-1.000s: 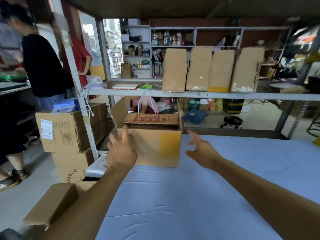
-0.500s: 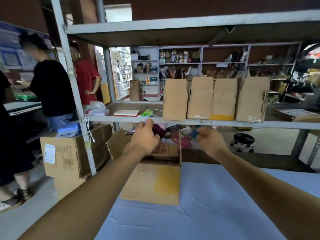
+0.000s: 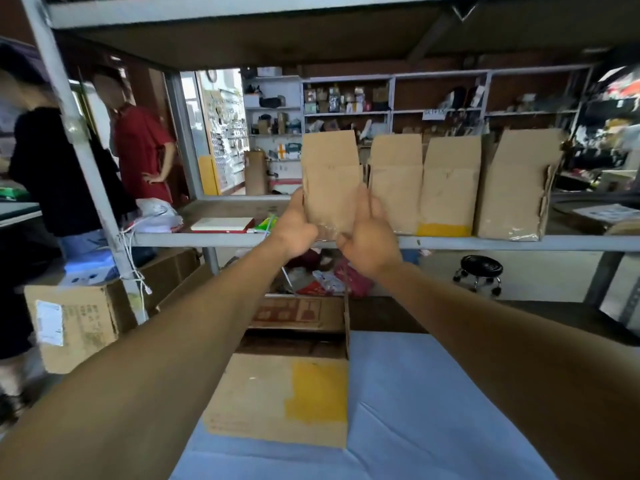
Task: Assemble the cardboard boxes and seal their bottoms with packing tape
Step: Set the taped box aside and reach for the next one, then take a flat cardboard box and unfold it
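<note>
1. Both arms reach out to the metal shelf (image 3: 450, 242) at the far side of the work table (image 3: 433, 410), and the two hands meet around the leftmost of four flattened cardboard boxes standing upright in a row there.
2. The left hand (image 3: 296, 227) grips the flattened box (image 3: 330, 178) at its lower left edge, fingers wrapped behind the card with the thumb side towards us.
3. The right hand (image 3: 370, 239) clasps the same box at its lower right edge, fingers curled around that side; the box's bottom corner sits between the two palms.
4. So the box is clamped low down between both hands, and most of its height rises above the grip, upright and facing us.
5. I cannot tell whether its bottom edge rests on the shelf or is lifted just clear of it.
6. To its right, three more flat boxes (image 3: 450, 181) lean upright on the shelf, just beside one another; one carries a yellow band along its bottom.
7. On the near table, below the arms, an open cardboard box (image 3: 277, 396) with a yellow patch sits with its flaps up.
8. At the far left, two people stand by stacked cartons (image 3: 79, 320); a black stool (image 3: 481, 271) sits on the floor beyond the shelf to the right.
</note>
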Demonstrator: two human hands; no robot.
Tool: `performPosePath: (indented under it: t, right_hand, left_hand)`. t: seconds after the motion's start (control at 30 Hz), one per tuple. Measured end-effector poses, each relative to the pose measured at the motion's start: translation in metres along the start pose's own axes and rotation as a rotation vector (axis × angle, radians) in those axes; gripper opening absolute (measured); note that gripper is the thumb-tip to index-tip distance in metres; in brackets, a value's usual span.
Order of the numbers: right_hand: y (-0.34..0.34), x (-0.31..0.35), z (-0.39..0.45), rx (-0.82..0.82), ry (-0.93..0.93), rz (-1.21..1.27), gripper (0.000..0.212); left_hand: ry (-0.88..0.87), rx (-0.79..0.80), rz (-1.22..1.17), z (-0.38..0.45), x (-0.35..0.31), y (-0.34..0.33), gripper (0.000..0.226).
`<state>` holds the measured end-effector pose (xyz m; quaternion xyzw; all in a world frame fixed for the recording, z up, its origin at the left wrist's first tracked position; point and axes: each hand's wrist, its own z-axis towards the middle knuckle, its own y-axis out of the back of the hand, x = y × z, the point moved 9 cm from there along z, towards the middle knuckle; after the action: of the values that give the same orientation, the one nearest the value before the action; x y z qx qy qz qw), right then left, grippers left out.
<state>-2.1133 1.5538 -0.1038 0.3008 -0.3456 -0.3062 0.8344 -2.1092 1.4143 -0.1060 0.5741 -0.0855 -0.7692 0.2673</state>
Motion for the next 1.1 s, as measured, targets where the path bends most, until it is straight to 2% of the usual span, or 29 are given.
performPosePath:
  t: [0.13,0.23,0.33,0.43,0.5,0.57,0.7,0.8,0.97,1.1]
  right_hand:
    - [0.037,0.048,-0.036,-0.021,0.114,-0.026,0.097]
    - [0.079,0.083,-0.073,-0.05,0.143,0.03,0.096]
    - [0.121,0.11,-0.124,-0.07,0.148,0.122,0.097]
    - [0.159,0.119,-0.183,-0.071,0.08,0.432,0.098]
    - [0.17,0.11,-0.222,-0.036,-0.02,0.763,0.094]
    - [0.169,0.095,-0.265,0.028,-0.164,0.975,0.089]
    - [0.154,0.066,-0.355,0.216,-0.357,0.977,0.061]
    - [0.131,0.037,-0.411,0.353,-0.511,0.939,0.057]
    - [0.11,-0.004,-0.466,0.452,-0.606,0.848,0.073]
    - [0.099,-0.025,-0.474,0.463,-0.632,0.867,0.073]
  left_hand:
    - [-0.109,-0.104,0.176,-0.064,-0.034,0.038,0.083]
    - [-0.198,-0.166,0.304,-0.126,-0.071,0.065,0.097]
    - [-0.261,-0.19,0.334,-0.198,-0.106,0.077,0.1]
    - [-0.34,-0.176,0.389,-0.271,-0.143,0.071,0.1]
    - [-0.371,-0.149,0.539,-0.315,-0.162,0.055,0.1]
    - [-0.397,-0.09,0.699,-0.355,-0.169,0.029,0.106]
    - [-0.369,0.074,0.809,-0.417,-0.14,-0.031,0.116]
    - [-0.302,0.199,0.765,-0.451,-0.101,-0.075,0.118]
    - [-0.196,0.401,0.733,-0.484,-0.048,-0.12,0.112]
    - [-0.194,0.463,0.743,-0.477,-0.035,-0.134,0.099]
